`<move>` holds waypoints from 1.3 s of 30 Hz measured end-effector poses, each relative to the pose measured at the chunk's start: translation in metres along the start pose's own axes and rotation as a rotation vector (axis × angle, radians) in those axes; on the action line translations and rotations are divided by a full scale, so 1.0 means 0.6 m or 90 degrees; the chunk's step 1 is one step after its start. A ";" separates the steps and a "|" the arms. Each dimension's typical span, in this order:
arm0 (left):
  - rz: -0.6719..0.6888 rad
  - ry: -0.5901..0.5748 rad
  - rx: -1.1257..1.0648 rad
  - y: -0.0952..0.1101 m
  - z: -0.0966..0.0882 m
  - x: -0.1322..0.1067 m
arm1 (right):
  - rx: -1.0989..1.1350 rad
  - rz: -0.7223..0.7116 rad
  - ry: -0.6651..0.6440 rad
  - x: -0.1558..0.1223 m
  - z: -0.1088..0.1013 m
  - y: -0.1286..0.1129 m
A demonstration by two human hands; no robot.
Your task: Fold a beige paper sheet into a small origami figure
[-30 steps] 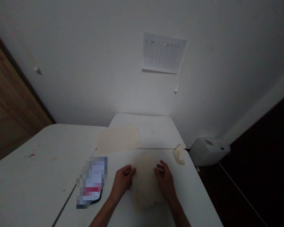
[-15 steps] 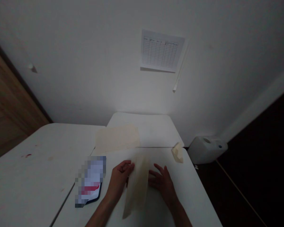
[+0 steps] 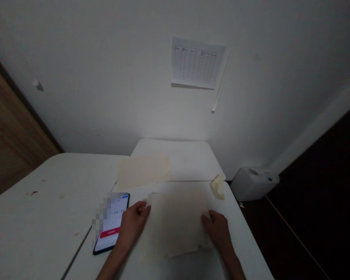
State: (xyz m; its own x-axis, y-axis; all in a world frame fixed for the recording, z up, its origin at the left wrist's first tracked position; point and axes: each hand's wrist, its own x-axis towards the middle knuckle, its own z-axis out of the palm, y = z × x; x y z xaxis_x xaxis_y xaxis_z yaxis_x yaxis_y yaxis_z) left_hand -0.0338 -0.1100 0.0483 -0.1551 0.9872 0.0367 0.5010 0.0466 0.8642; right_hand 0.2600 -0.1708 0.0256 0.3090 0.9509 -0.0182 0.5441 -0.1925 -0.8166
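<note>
A thin cream-coloured sheet that looks like paper [image 3: 175,221] spreads between my two hands over the white table. My left hand [image 3: 135,219] pinches its left edge between thumb and fingers. At the opposite edge my right hand [image 3: 217,229] grips the sheet, thumb on top. The near edge of the sheet is uneven, with a small notch toward the right. Whether its underside touches the table I cannot tell. Close beside my left wrist lies a phone [image 3: 112,225] with a lit screen and a red bar, partly blurred out.
Another flat beige sheet [image 3: 144,170] lies farther back on the left. A crumpled pale scrap [image 3: 217,187] rests near the table's right edge. Beyond that edge a white plastic jug [image 3: 255,182] stands lower down. A printed table [image 3: 196,64] hangs on the wall behind.
The sheet was folded or upright and narrow between my hands; now it is spread wide. My hands have moved apart, and my right hand, formerly with fingers spread, now grips the right edge.
</note>
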 end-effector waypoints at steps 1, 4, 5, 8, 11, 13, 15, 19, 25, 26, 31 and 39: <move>0.002 -0.003 0.005 -0.003 -0.002 0.000 | -0.009 0.002 -0.002 0.001 -0.004 0.002; -0.010 -0.016 -0.022 -0.013 -0.005 -0.001 | 0.024 0.031 -0.009 0.004 -0.016 0.007; -0.015 -0.019 -0.029 -0.016 -0.004 -0.001 | 0.029 0.043 -0.001 0.004 -0.018 0.008; -0.015 -0.021 -0.025 -0.025 0.000 0.000 | -0.001 0.038 0.023 0.006 -0.020 0.009; -0.034 -0.022 -0.030 -0.033 0.008 -0.001 | -0.011 0.015 0.024 0.005 -0.016 0.009; -0.053 -0.047 -0.027 -0.036 0.014 -0.005 | -0.009 0.010 0.024 0.004 -0.013 0.010; -0.055 -0.075 -0.013 -0.040 0.019 -0.009 | -0.016 0.010 0.023 0.002 -0.012 0.014; -0.020 -0.083 0.033 -0.049 0.027 -0.009 | -0.119 -0.008 0.112 -0.005 -0.006 0.018; 0.052 -0.080 0.130 -0.050 0.031 -0.003 | -0.248 -0.287 0.032 -0.032 0.077 -0.041; 0.064 -0.086 0.157 -0.047 0.030 -0.005 | -0.248 -0.334 -0.021 -0.037 0.098 -0.056; 0.075 -0.120 0.320 -0.030 0.030 -0.022 | -0.238 -0.404 -0.170 -0.045 0.165 -0.096; 0.054 -0.144 0.392 -0.017 0.034 -0.029 | -0.266 -0.291 -0.080 -0.019 0.099 -0.011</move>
State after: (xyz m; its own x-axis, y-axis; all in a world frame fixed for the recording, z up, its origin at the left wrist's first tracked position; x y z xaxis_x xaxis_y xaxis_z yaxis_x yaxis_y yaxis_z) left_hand -0.0189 -0.1248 0.0285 0.0558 0.9958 -0.0729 0.9095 -0.0206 0.4152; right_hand 0.2065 -0.1658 -0.0034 -0.1069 0.9756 0.1918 0.8659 0.1862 -0.4643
